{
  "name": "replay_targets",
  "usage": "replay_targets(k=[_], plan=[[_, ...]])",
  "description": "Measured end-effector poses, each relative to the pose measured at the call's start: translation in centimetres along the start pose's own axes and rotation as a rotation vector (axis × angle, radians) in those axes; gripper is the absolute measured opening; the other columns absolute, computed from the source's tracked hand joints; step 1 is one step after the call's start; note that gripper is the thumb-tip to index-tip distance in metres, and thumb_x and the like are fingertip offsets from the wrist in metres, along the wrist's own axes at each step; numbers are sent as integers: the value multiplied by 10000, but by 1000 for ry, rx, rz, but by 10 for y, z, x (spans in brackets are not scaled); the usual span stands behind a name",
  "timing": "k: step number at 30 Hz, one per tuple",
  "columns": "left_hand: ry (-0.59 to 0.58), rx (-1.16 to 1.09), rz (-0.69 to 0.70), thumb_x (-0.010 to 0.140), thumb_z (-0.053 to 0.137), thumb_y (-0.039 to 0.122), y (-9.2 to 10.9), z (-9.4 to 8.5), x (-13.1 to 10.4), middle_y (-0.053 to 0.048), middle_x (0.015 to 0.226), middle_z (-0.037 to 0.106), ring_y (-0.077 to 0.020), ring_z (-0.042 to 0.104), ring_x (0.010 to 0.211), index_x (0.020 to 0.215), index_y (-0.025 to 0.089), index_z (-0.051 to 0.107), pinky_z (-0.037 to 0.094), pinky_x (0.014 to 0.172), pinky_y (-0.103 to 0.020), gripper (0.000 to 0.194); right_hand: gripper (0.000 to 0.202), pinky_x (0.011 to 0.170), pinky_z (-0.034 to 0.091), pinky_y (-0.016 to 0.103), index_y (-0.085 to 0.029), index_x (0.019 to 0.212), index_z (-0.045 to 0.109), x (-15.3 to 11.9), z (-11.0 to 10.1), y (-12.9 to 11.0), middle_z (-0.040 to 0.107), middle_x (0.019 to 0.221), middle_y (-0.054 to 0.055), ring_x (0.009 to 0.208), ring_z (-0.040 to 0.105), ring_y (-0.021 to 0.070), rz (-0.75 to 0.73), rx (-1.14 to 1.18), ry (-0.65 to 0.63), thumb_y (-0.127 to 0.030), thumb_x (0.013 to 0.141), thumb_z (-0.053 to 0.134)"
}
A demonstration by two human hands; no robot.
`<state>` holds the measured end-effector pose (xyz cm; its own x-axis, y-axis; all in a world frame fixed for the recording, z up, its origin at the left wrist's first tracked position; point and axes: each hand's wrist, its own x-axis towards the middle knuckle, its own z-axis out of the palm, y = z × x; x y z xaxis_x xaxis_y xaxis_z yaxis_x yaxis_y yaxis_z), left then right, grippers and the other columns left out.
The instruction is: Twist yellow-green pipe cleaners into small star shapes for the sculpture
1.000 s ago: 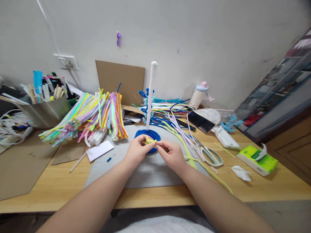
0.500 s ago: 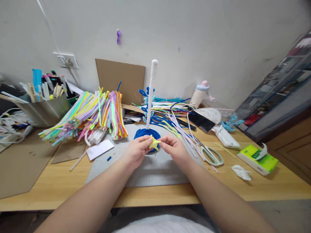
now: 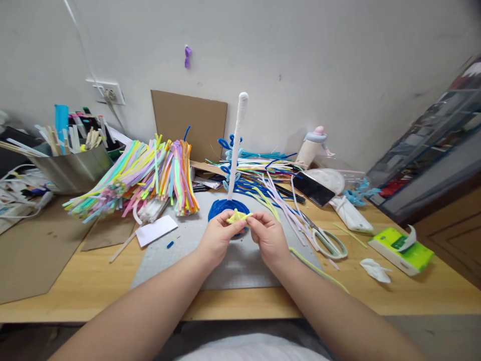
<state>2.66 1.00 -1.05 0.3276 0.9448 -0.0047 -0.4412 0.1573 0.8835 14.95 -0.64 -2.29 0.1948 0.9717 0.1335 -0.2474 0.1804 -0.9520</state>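
A small yellow star-like shape of bent pipe cleaner (image 3: 237, 217) is pinched between the thumb and fingers of my left hand (image 3: 218, 234). My right hand (image 3: 267, 235) is closed at the shape's right side, its fingertips gripping the yellow pipe cleaner. A long yellow strand (image 3: 319, 271) emerges by my right wrist and trails over the mat's right edge; its link to the shape is hidden. Just behind my hands stands a white fuzzy post (image 3: 236, 145) on a round coiled blue base (image 3: 225, 204). Blue looped pipe cleaners (image 3: 226, 145) show behind the post.
A grey cutting mat (image 3: 240, 273) lies under my hands. Bundled coloured pipe cleaners (image 3: 146, 175) and a metal pot (image 3: 75, 168) are at left. At right are scissors (image 3: 330, 243), a phone (image 3: 314, 188), a tissue pack (image 3: 402, 250) and a crumpled tissue (image 3: 376, 271). Cardboard (image 3: 190, 125) leans on the wall.
The yellow shape has turned flatter in my fingers, and my right hand has closed in on it. A long yellow strand now shows beside my right forearm. The view has shifted slightly.
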Motion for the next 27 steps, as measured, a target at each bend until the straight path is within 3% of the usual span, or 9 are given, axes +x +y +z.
replay_targets(k=[3, 7, 10, 13, 17, 20, 23, 27], plan=[[98, 132, 91, 593, 757, 285, -3, 0, 2, -3, 721, 647, -111, 572, 662, 739, 144, 630, 443, 681, -242, 240, 163, 470, 361, 216, -176, 722, 574, -5, 3, 0, 558, 581, -21, 491, 462, 96, -122, -191, 6, -329, 730, 628], [182, 350, 149, 599, 726, 308, 1, -1, 2, -16, 724, 653, -137, 575, 664, 732, 143, 634, 439, 655, -249, 231, 131, 513, 367, 232, -189, 767, 597, -12, -2, -3, 566, 598, -8, 524, 483, 120, -290, -680, -69, -282, 817, 520], [146, 604, 194, 632, 674, 285, 10, -4, 0, 1, 669, 622, -134, 542, 638, 698, 148, 638, 408, 613, -235, 156, 140, 557, 355, 242, -198, 801, 623, -11, -10, -12, 613, 658, 11, 575, 522, 131, -437, -985, -186, -236, 837, 493], [24, 847, 214, 665, 615, 262, 18, -8, 0, 23, 592, 558, -118, 485, 591, 651, 148, 628, 356, 557, -219, 115, 132, 586, 345, 249, -196, 818, 626, -4, -20, -23, 649, 731, 26, 622, 542, 135, -528, -1114, -332, -213, 840, 497], [-108, 938, 71, 658, 623, 320, 21, -15, 1, 42, 516, 472, -97, 415, 512, 596, 141, 590, 278, 477, -215, 192, 104, 621, 365, 248, -190, 815, 626, 7, -30, -29, 652, 762, 29, 681, 555, 139, -463, -1034, -531, -202, 827, 523], [-234, 779, -128, 610, 685, 318, 25, -16, 1, 33, 526, 506, -97, 441, 505, 614, 129, 599, 310, 490, -219, 207, 65, 572, 379, 231, -180, 815, 613, 11, -34, -30, 617, 700, 8, 625, 536, 122, -222, -754, -619, -232, 793, 581], [-348, 490, -284, 567, 741, 277, 32, -14, -1, 3, 593, 573, -107, 508, 553, 655, 120, 620, 383, 563, -231, 217, 105, 500, 360, 210, -179, 783, 593, 12, -32, -32, 554, 623, -28, 538, 485, 94, -42, -427, -621, -272, 750, 632], [-369, 177, -327, 570, 766, 254, 32, -12, -2, -5, 642, 593, -97, 531, 581, 685, 130, 596, 399, 587, -224, 239, 105, 590, 424, 234, -194, 757, 606, 9, -23, -31, 599, 701, -14, 628, 543, 111, -63, -211, -513, -276, 715, 655]])
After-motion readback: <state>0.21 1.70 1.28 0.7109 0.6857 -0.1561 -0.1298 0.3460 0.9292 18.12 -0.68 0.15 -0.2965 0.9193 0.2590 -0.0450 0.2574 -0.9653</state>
